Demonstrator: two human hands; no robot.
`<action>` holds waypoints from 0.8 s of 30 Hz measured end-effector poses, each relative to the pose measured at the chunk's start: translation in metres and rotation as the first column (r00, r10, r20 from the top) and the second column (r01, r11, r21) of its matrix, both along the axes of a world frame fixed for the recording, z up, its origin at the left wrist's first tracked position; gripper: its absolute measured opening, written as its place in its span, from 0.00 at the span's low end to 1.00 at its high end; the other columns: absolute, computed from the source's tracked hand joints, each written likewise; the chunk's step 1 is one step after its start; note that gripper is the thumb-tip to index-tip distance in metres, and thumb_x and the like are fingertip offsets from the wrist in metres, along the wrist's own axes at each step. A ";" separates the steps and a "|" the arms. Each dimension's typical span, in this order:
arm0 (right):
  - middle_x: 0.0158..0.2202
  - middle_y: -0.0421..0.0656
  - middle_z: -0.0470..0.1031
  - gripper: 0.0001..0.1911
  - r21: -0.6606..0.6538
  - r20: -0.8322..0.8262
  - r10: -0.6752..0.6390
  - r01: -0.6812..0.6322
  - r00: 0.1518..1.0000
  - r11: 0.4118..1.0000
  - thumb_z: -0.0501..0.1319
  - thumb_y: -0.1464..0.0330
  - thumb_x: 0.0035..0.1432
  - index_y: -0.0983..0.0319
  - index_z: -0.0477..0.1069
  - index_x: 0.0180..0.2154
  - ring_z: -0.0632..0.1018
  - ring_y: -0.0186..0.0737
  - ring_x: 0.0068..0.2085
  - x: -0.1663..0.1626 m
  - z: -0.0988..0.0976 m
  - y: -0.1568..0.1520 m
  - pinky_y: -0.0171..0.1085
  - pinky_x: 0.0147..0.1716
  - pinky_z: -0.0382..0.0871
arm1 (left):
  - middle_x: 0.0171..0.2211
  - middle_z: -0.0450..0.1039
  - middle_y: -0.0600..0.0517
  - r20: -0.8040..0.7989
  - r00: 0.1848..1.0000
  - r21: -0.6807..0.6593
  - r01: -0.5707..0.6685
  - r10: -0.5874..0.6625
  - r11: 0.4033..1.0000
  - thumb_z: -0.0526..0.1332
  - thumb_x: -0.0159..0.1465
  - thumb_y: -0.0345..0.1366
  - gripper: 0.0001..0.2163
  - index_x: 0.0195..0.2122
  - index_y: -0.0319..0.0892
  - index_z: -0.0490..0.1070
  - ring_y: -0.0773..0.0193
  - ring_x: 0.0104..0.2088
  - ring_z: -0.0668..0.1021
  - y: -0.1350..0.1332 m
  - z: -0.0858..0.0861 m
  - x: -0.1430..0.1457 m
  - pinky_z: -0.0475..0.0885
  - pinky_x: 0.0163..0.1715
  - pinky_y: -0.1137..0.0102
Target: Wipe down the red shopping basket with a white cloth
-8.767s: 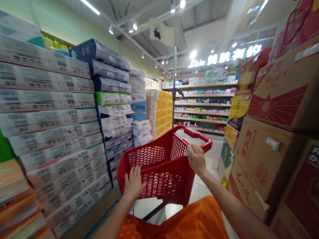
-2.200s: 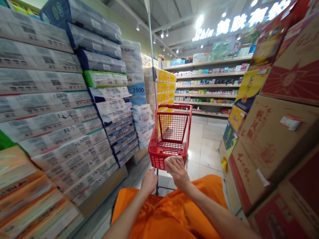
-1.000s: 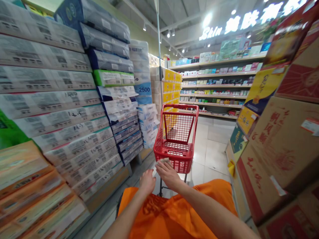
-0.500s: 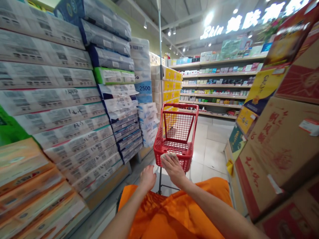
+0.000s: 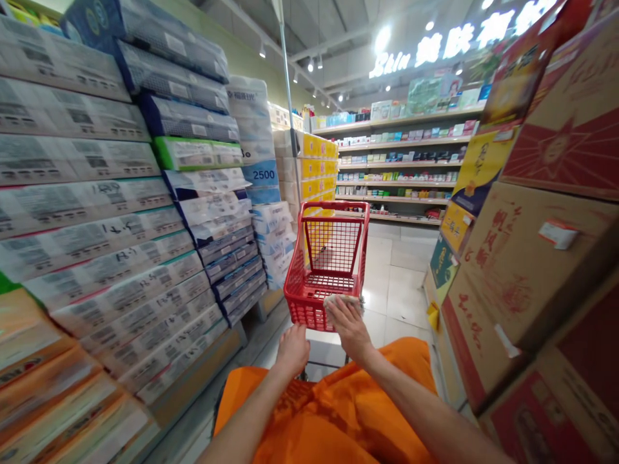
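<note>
A red plastic shopping cart [image 5: 316,314] with a grid-sided basket stands in front of me. My right hand [image 5: 352,325] presses a pale, crumpled cloth [image 5: 335,301] against the near right corner of the basket, its fingers lying over the cloth. Closed at the basket's lower left edge is my left hand [image 5: 294,351]; its curled fingertips are partly hidden where they meet the cart. Inside the basket, the bottom grid and the far folding panel [image 5: 333,247] are visible.
Tall stacks of wrapped paper packs [image 5: 97,167] line the left side, with orange boxes [image 5: 58,380] below. Cardboard cartons [image 5: 546,258] rise close on the right. Yellow boxes [image 5: 316,169] stand behind the cart, and stocked shelves [image 5: 396,164] run across the back.
My right hand has slid the cloth rightward along the cart's near edge. The left hand has come up against the basket's lower edge. The whole view has shifted slightly.
</note>
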State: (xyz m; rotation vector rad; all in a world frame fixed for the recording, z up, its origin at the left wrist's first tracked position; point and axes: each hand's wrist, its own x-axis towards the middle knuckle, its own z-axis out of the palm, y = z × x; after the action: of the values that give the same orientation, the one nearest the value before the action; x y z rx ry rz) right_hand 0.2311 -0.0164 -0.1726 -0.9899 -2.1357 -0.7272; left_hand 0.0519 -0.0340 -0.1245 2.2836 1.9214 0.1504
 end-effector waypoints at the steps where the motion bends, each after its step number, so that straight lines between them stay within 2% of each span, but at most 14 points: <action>1: 0.54 0.46 0.64 0.21 -0.004 0.010 0.006 -0.006 1.000 1.000 0.49 0.78 0.57 0.64 0.62 0.52 0.55 0.44 0.60 0.004 -0.003 0.000 0.48 0.56 0.53 | 0.51 0.64 0.46 0.001 1.000 0.004 0.005 -0.005 1.000 0.49 0.57 0.30 0.18 0.49 0.40 0.62 0.61 0.50 0.66 0.000 0.000 0.002 0.59 0.49 0.67; 4: 0.48 0.45 0.70 0.17 -0.012 0.039 0.039 -0.038 0.998 0.999 0.50 0.76 0.58 0.63 0.67 0.48 0.62 0.42 0.56 0.015 -0.029 -0.005 0.44 0.53 0.58 | 0.51 0.64 0.46 0.019 0.999 0.020 0.029 -0.030 0.999 0.49 0.57 0.30 0.18 0.49 0.39 0.62 0.60 0.50 0.67 0.000 0.000 0.006 0.60 0.50 0.67; 6: 0.46 0.44 0.72 0.17 -0.018 0.018 0.039 -0.039 0.999 0.999 0.50 0.76 0.58 0.62 0.68 0.47 0.64 0.41 0.55 0.019 -0.039 -0.010 0.43 0.52 0.61 | 0.51 0.65 0.46 0.046 0.998 0.051 0.036 -0.039 0.998 0.50 0.56 0.30 0.18 0.49 0.38 0.62 0.61 0.51 0.67 0.004 0.003 0.006 0.60 0.50 0.67; 8: 0.49 0.44 0.70 0.19 -0.031 -0.030 0.022 -0.023 0.999 0.999 0.48 0.77 0.58 0.61 0.66 0.49 0.62 0.41 0.56 0.021 -0.029 -0.012 0.44 0.53 0.59 | 0.51 0.65 0.47 0.090 0.995 0.134 0.035 -0.047 0.990 0.49 0.56 0.28 0.19 0.50 0.39 0.62 0.63 0.51 0.66 0.012 0.011 0.004 0.58 0.52 0.68; 11: 0.54 0.46 0.64 0.23 -0.057 -0.161 -0.075 0.066 0.984 0.996 0.45 0.78 0.58 0.62 0.61 0.54 0.56 0.44 0.59 0.019 0.006 -0.004 0.49 0.55 0.55 | 0.56 0.60 0.48 0.106 0.993 0.273 0.026 -0.057 0.962 0.47 0.56 0.26 0.23 0.55 0.39 0.57 0.65 0.55 0.62 0.029 0.028 -0.003 0.53 0.56 0.68; 13: 0.54 0.47 0.64 0.22 -0.089 -0.249 -0.166 0.148 0.954 0.985 0.46 0.77 0.58 0.63 0.62 0.53 0.56 0.45 0.59 0.013 0.022 0.008 0.49 0.54 0.56 | 0.59 0.54 0.47 0.035 0.998 0.249 0.049 -0.059 0.967 0.47 0.55 0.26 0.26 0.57 0.38 0.53 0.62 0.59 0.56 0.041 0.038 -0.009 0.48 0.58 0.62; 15: 0.53 0.48 0.66 0.21 -0.115 -0.284 -0.216 0.191 0.934 0.975 0.46 0.76 0.58 0.63 0.63 0.52 0.58 0.46 0.58 0.005 0.022 0.022 0.49 0.53 0.57 | 0.61 0.50 0.46 -0.066 0.995 0.143 0.085 -0.077 0.986 0.48 0.53 0.26 0.28 0.58 0.39 0.51 0.59 0.61 0.52 0.050 0.043 -0.015 0.45 0.58 0.54; 17: 0.52 0.47 0.66 0.21 -0.102 -0.280 -0.210 0.188 0.937 0.977 0.47 0.75 0.58 0.62 0.63 0.52 0.60 0.45 0.57 0.000 0.013 0.033 0.49 0.53 0.57 | 0.60 0.53 0.46 -0.131 0.987 0.074 0.100 -0.090 0.992 0.48 0.52 0.25 0.28 0.57 0.41 0.54 0.58 0.60 0.53 0.055 0.047 -0.018 0.44 0.57 0.50; 20: 0.52 0.46 0.67 0.20 -0.031 -0.267 -0.179 0.177 0.947 0.984 0.47 0.74 0.58 0.60 0.64 0.51 0.61 0.45 0.57 0.003 0.003 0.042 0.48 0.52 0.58 | 0.57 0.58 0.45 -0.130 0.988 0.084 0.090 -0.079 0.992 0.49 0.52 0.26 0.26 0.55 0.42 0.57 0.58 0.58 0.57 0.050 0.052 -0.013 0.48 0.56 0.53; 24: 0.50 0.44 0.69 0.20 0.021 -0.252 -0.217 0.230 0.943 0.973 0.47 0.76 0.56 0.59 0.67 0.48 0.63 0.45 0.55 0.031 0.007 0.039 0.45 0.49 0.61 | 0.54 0.62 0.45 -0.073 0.993 0.112 0.101 -0.094 0.989 0.51 0.51 0.29 0.26 0.53 0.40 0.60 0.56 0.55 0.62 0.032 0.054 0.006 0.53 0.54 0.56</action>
State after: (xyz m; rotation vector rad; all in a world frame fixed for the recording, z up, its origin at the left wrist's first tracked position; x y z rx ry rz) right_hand 0.2624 0.0229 -0.1652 -1.2415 -1.8001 -0.7193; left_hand 0.0577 -0.0021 -0.0703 2.4830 1.8738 0.1791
